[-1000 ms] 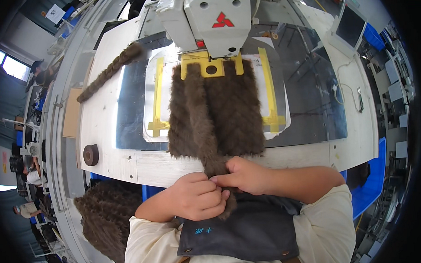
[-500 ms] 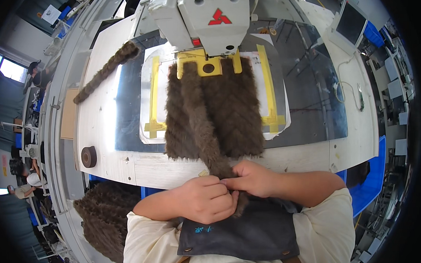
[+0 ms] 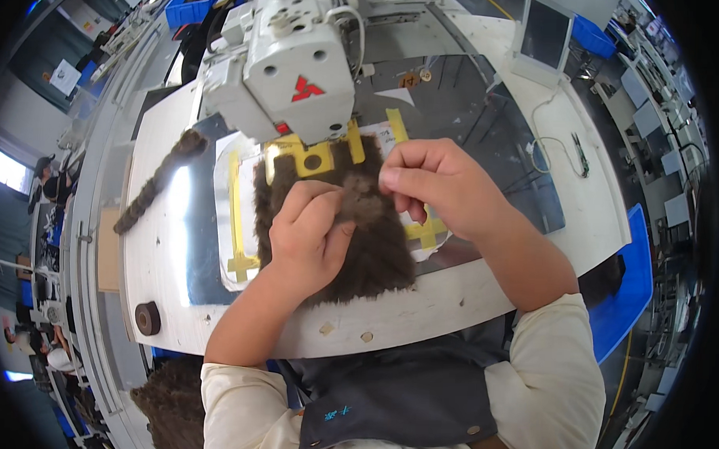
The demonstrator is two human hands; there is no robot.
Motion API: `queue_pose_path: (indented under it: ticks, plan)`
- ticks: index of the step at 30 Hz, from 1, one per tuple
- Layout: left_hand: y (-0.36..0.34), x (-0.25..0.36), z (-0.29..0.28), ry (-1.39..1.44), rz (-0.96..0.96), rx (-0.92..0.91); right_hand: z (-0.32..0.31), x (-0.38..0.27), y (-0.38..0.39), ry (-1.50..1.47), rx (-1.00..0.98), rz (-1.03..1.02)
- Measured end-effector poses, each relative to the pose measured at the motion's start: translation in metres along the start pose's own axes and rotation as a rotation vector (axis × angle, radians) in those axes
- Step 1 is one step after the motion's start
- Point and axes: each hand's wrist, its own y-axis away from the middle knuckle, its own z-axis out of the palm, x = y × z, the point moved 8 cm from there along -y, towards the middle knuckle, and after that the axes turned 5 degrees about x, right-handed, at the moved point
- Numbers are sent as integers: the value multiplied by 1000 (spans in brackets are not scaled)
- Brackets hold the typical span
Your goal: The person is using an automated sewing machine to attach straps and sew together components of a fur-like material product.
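Note:
A dark brown fur panel (image 3: 366, 260) lies under the sewing machine head (image 3: 297, 88), its far edge beneath a yellow clamp plate (image 3: 315, 163). A paler, blurred fur strip (image 3: 364, 201) shows above the panel, between my two hands. My left hand (image 3: 307, 238) is closed at the strip's near left side, thumb bent toward the fingers. My right hand (image 3: 440, 184) pinches at its right side, thumb against the curled forefinger. Most of the strip is hidden behind my left hand, and its grip points are hard to see.
Another fur strip (image 3: 159, 182) lies at the table's left, with a brown tape roll (image 3: 147, 318) nearer me. Thread snips (image 3: 580, 155) lie at the right. More fur (image 3: 179, 408) hangs below the left front edge; a blue bin (image 3: 622, 289) stands at the right.
Both hands have moved forward from the table's front edge to above the fur panel and drawn apart. The fur strip's near end has been lifted off the front edge. My view has shifted.

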Motion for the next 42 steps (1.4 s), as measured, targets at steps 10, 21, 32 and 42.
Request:
queue_pose_path:
  ticks: [10,21,32,42]
  plan:
    - [24,-7,36,-10,237,-37,-8,3,-4,426,-225,-131]
    - [37,-3,37,17,353,-93,6,21,-2,489,-323,-30]
    - [37,-5,51,-148,386,-197,12,14,3,820,-154,-342]
    - [38,2,54,-206,407,-192,24,28,6,990,-139,-449]
